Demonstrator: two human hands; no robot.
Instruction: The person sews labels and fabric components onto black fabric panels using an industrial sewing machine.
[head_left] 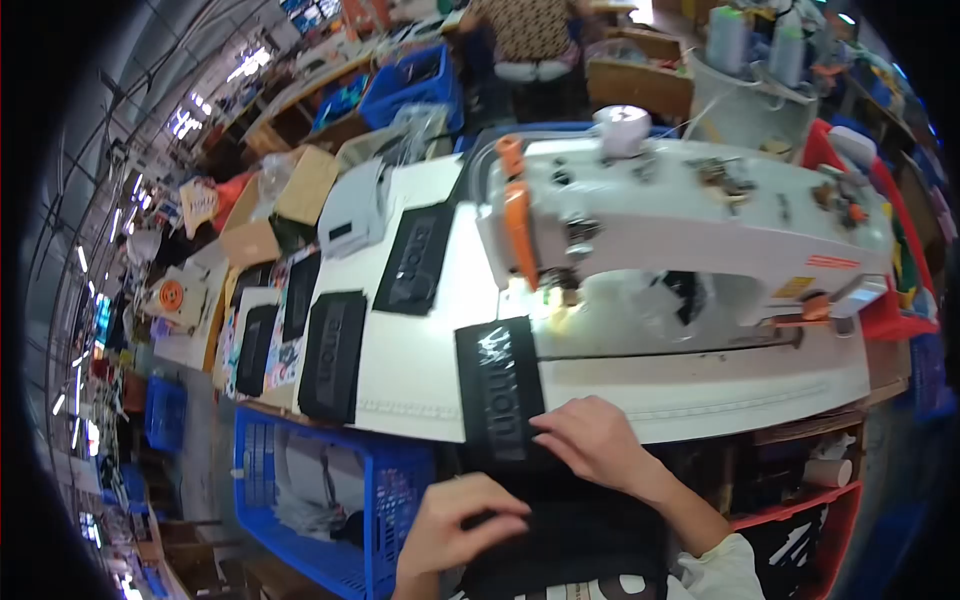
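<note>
A black fabric piece (500,385) with raised dark lettering and a shiny clear patch lies over the table's front edge, its upper end short of the sewing machine's needle area. My right hand (595,440) is at its lower right edge, thumb and fingertips closed on that edge. Lower and to the left, my left hand (465,520) is curled, thumb and forefinger tips nearly meeting in front of dark cloth. Whether anything is between those tips is hidden. The white sewing machine (680,215) stands beyond, its lamp lit.
More lettered black pieces (415,258) and a black stack (332,355) lie left on the white table (400,395). Folded grey fabric (353,208) is behind them. A blue crate (370,500) stands below the front edge. A person (530,35) sits across the room.
</note>
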